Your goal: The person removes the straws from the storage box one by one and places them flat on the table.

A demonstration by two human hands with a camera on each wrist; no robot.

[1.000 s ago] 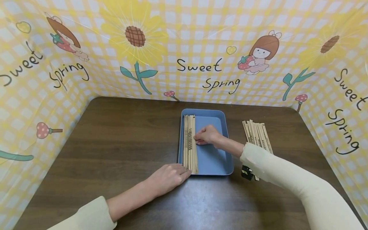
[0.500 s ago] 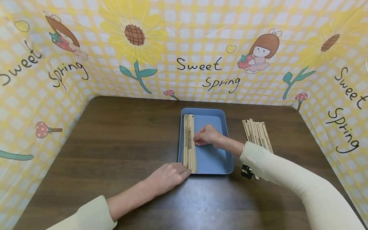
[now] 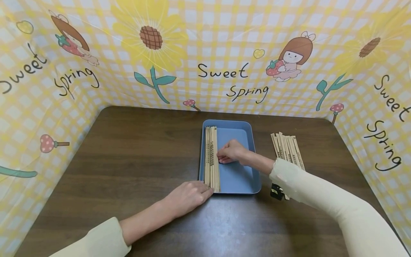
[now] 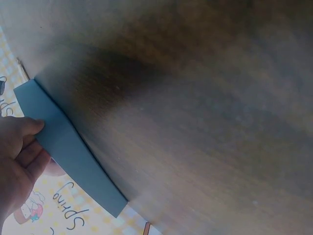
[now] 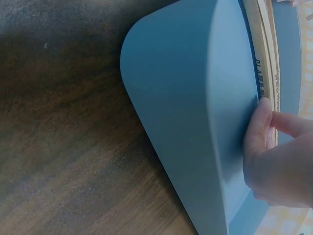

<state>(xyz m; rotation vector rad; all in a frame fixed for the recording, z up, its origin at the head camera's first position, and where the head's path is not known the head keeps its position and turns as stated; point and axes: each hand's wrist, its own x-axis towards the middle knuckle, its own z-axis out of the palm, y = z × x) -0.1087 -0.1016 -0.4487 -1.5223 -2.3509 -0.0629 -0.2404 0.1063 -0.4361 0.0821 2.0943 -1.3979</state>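
Note:
A bundle of long, thin paper-wrapped sticks (image 3: 211, 157) lies lengthwise along the left side of a blue tray (image 3: 237, 182). Inside the tray, my right hand (image 3: 232, 151) has its thumb and fingertips at the bundle's right edge. The right wrist view shows that thumb (image 5: 259, 120) against the outermost stick and the index finger reaching over it, in a pinch. My left hand (image 3: 189, 196) holds the tray's near left corner; in the left wrist view its thumb (image 4: 32, 126) lies on the outer wall and its fingers bend at the rim.
A second, fanned-out group of wrapped sticks (image 3: 287, 148) lies on the brown table (image 3: 138, 153) right of the tray, partly under my right sleeve (image 3: 298, 182). A checked, printed cloth (image 3: 218, 43) stands around the back and sides.
The right edge of the bundle has shifted slightly left in the tray. Both hands stay in nearly the same places.

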